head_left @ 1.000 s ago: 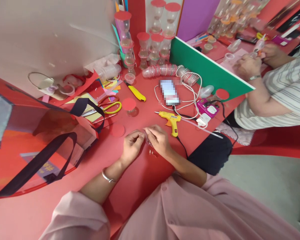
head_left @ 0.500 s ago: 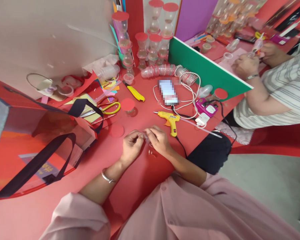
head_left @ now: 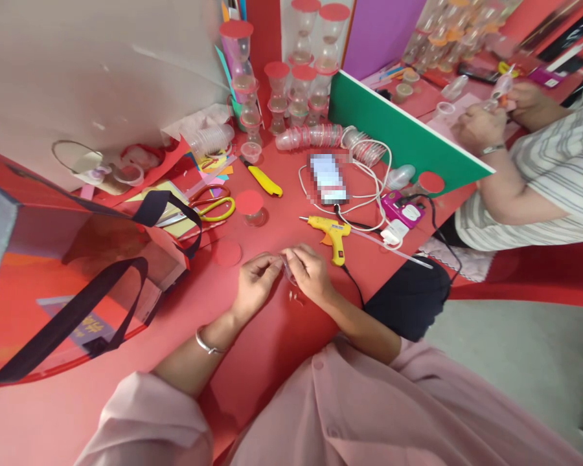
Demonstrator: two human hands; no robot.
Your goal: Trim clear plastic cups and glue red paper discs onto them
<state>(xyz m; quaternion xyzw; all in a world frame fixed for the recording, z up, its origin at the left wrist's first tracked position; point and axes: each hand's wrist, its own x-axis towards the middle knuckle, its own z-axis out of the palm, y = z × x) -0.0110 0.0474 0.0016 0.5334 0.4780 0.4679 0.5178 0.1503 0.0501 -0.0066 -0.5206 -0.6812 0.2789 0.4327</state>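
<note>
My right hand (head_left: pixel 307 270) is closed around a small clear plastic cup (head_left: pixel 287 270), most of it hidden by the fingers. Beside it, my left hand (head_left: pixel 258 279) has thumb and forefinger pinched at the cup's edge; whatever lies between those fingertips is too small to make out. Several tiny scraps (head_left: pixel 295 296) lie on the red table below the hands. A flat red disc (head_left: pixel 227 252) rests to the left. Behind it stands a clear cup with a red lid (head_left: pixel 251 206). The yellow glue gun (head_left: pixel 334 234) lies to the right of my right hand.
A phone (head_left: pixel 327 178) with white cables, a yellow cutter (head_left: pixel 263 180), scissors (head_left: pixel 216 208) and stacked clear cups (head_left: pixel 311 136) lie behind. A green board (head_left: pixel 398 129) divides off a co-worker's hands (head_left: pixel 480 126). A large red bag (head_left: pixel 72 278) stands left.
My left hand's fingers have shifted slightly at the cup's edge. Both hands stay together in the same spot, and the things on the table have not moved.
</note>
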